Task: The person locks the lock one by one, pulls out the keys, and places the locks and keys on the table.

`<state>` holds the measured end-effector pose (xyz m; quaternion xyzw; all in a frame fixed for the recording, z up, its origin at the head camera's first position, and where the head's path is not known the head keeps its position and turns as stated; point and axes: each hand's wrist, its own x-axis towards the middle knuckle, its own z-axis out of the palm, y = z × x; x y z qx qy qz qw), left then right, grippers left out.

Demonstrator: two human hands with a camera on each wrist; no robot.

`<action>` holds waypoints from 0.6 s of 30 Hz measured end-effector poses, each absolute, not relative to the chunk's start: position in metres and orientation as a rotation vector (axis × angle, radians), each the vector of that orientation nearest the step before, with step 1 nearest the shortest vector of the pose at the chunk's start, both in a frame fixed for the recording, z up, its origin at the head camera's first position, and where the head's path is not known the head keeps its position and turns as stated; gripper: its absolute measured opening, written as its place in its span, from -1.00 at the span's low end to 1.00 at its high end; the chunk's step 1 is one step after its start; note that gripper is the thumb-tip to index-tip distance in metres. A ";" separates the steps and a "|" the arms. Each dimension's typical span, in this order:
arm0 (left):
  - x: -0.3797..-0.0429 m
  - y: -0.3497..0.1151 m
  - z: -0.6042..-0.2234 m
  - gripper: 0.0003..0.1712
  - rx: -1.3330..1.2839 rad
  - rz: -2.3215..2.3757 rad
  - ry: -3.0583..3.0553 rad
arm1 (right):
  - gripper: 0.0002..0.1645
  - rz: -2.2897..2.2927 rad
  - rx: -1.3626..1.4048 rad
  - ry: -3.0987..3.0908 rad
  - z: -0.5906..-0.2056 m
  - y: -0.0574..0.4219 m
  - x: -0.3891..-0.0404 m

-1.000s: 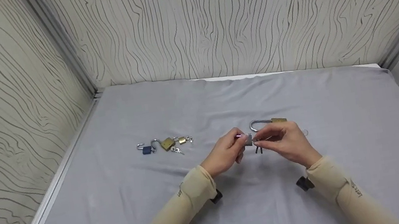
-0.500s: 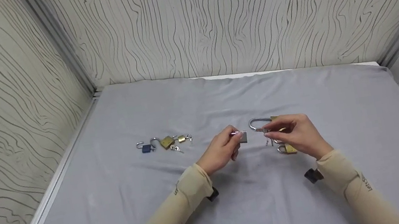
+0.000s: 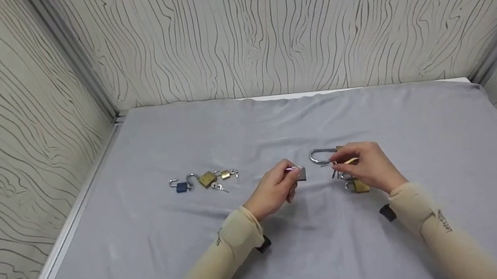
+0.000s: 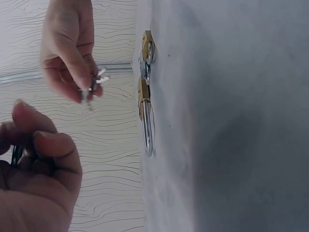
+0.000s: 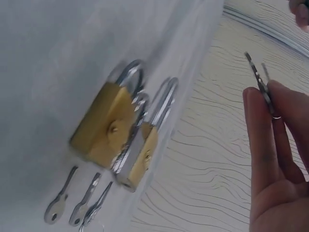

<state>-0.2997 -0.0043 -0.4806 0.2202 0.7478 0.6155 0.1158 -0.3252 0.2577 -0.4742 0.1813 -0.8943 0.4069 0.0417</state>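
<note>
My left hand [image 3: 272,191] grips a small grey padlock [image 3: 301,174] above the cloth. A purple bit shows at the fingertips. In the left wrist view the curled fingers of this hand hide most of the lock. To the right, my right hand [image 3: 364,165] pinches a small bunch of keys [image 5: 263,86] between thumb and fingertips. One key points out ahead while others hang down. A gap separates the keys from the grey padlock. Beneath the right hand lie a brass padlock [image 5: 104,126] and another long-shackled brass padlock [image 5: 145,157], with a further shackle between them.
Loose keys [image 5: 82,205] lie beside the brass padlocks. Farther left on the grey cloth [image 3: 171,249] are a blue padlock [image 3: 181,187], a brass padlock [image 3: 207,179] with its shackle open, a small brass padlock [image 3: 225,175] and keys [image 3: 220,188]. Patterned walls [image 3: 232,33] enclose the table.
My right hand has moved right with the keys, away from the grey padlock it was touching or nearly touching. The left hand has shifted slightly left, still holding the padlock. The keys have turned in the fingers.
</note>
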 end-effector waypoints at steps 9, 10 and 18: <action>-0.298 -0.005 -0.482 -0.76 0.607 1.781 2.175 | -0.84 1.169 0.549 -2.865 -0.496 0.258 -0.342; -0.298 -0.005 -0.481 -0.76 0.604 1.780 2.177 | -0.85 1.182 0.551 -2.868 -0.497 0.257 -0.343; -0.301 -0.003 -0.483 -0.75 0.615 1.760 2.205 | -0.88 1.177 0.560 -2.893 -0.499 0.255 -0.346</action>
